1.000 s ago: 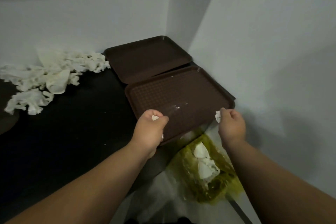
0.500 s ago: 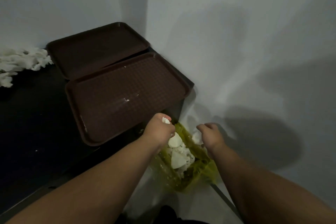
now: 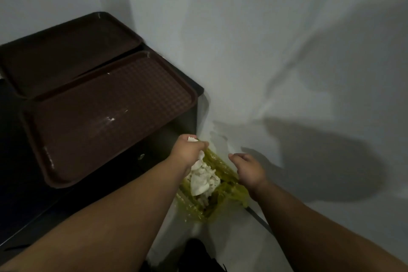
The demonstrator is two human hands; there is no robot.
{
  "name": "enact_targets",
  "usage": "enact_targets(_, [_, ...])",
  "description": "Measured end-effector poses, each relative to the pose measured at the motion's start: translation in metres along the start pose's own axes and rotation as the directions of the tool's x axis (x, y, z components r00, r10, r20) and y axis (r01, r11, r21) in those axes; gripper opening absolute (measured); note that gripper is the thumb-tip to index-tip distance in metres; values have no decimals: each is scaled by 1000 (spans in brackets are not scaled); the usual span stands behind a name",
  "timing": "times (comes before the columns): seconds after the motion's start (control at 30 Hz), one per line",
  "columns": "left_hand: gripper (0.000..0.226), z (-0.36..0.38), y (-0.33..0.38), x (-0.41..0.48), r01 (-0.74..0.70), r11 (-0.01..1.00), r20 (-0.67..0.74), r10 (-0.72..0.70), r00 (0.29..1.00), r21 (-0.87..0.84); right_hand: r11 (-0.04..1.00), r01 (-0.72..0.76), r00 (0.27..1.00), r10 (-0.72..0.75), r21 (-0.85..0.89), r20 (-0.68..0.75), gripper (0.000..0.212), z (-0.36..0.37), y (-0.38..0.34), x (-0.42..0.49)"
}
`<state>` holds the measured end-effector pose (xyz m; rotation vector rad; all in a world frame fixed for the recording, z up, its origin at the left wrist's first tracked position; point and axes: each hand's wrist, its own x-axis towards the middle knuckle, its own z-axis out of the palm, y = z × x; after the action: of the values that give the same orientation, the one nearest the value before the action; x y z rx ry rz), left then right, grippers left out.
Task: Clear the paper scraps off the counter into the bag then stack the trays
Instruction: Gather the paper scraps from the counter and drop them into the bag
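My left hand (image 3: 189, 150) grips a wad of white paper scraps (image 3: 192, 139) just over the mouth of a yellow-green bag (image 3: 223, 166) that sits on the floor beside the counter. More white paper (image 3: 205, 181) lies inside the bag. My right hand (image 3: 248, 170) hovers at the bag's right rim, back toward the camera and fingers curled under. No scrap shows in it. Two brown trays lie side by side on the dark counter (image 3: 19, 201): the near tray (image 3: 106, 117) and the far tray (image 3: 66, 51) in the corner.
White walls close in behind and to the right of the counter. The counter's dark side panel (image 3: 154, 146) drops straight down next to the bag. A dark shape (image 3: 198, 254) sits on the pale floor below the bag.
Both hands went from the near tray's front edge down to the bag. The scrap in my right hand is gone from sight. The view swung right, and the paper pile left the frame.
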<state>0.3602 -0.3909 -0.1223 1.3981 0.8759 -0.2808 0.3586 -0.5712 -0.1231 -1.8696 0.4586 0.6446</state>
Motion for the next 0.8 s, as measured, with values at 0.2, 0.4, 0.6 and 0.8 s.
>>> enact_targets(0.2, [71, 6, -1, 14, 125, 990, 60, -122, 991, -56, 999, 1, 1000, 1, 47, -30, 12, -20, 16, 0])
enact_targets(0.4, [37, -9, -14, 15, 47, 992, -7, -46, 999, 118, 999, 8, 999, -7, 46, -35, 12, -17, 13, 0])
enact_targets(0.6, [21, -28, 0, -8, -69, 977, 99, 49, 994, 203, 988, 150, 989, -150, 23, -7, 10, 9, -32, -11])
enact_targets(0.8, [10, -75, 55, -58, -265, 954, 97, 253, 963, 143, 940, 339, 941, -338, 46, -14, 11, 54, -112, -26])
